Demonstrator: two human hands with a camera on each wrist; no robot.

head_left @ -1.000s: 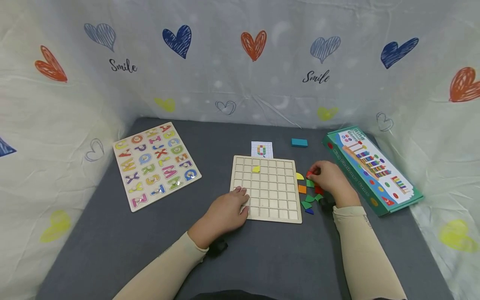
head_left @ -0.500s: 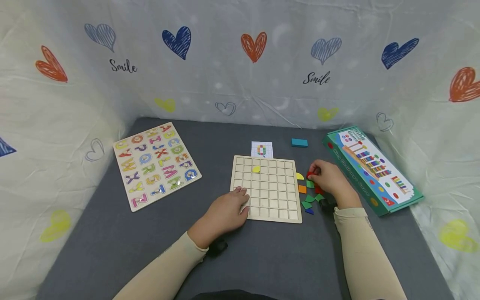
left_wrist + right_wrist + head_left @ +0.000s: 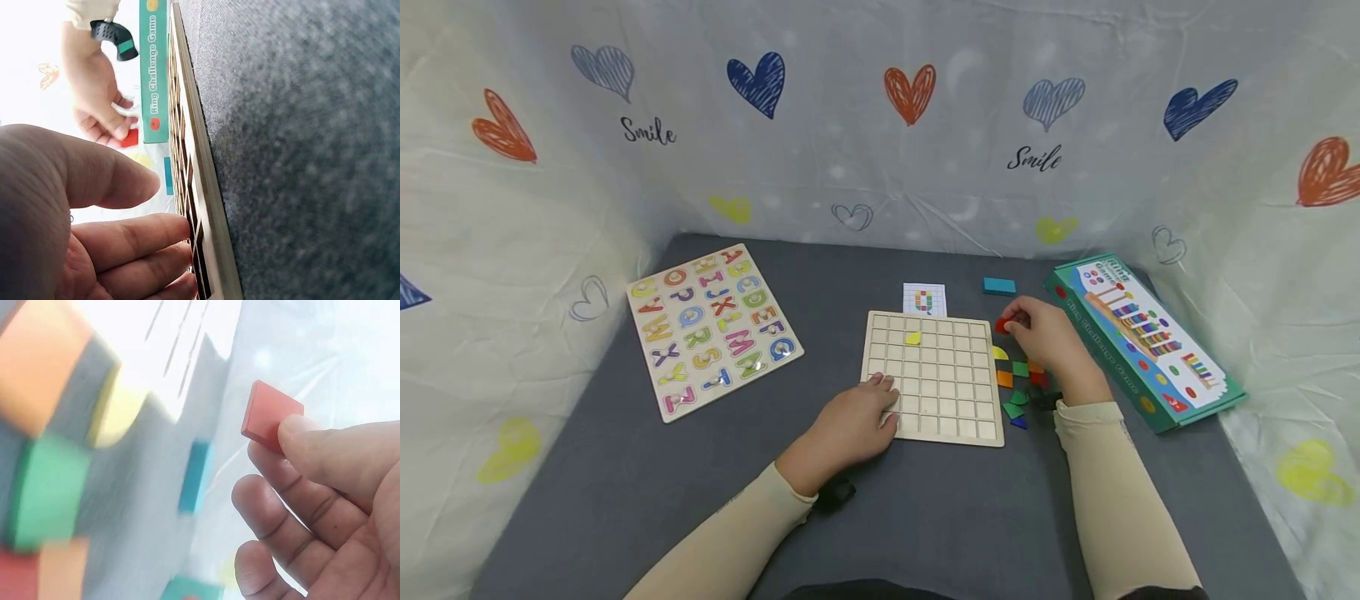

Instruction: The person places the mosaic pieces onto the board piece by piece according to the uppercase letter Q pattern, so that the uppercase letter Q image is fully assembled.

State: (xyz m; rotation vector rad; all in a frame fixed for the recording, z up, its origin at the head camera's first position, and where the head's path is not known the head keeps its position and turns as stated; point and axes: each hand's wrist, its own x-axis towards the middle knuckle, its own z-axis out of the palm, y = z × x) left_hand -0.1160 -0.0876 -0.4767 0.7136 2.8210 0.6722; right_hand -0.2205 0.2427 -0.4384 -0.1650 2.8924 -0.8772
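Between thumb and index finger my right hand [image 3: 1051,340] pinches a red square tile [image 3: 270,414], raised off the table near the board's upper right corner. My left hand [image 3: 848,427] rests its fingers on the left edge of a wooden grid board [image 3: 947,379]; in the left wrist view those fingertips [image 3: 178,228] touch the frame. One yellow tile [image 3: 913,338] sits in a cell of the second row. Behind the board, a small pattern card [image 3: 924,298] shows a coloured Q. To its right lie loose green tiles [image 3: 1020,368], an orange tile [image 3: 1004,379] and a yellow rounded tile [image 3: 1000,353].
A wooden alphabet puzzle [image 3: 713,329] lies at the left. At the right is a green game box [image 3: 1142,337]. A small blue block [image 3: 999,287] lies at the back, before a curtain [image 3: 850,150] printed with hearts.
My right hand has lifted the red tile out of the loose pile and moved it up and slightly left. The left hand stays on the board.
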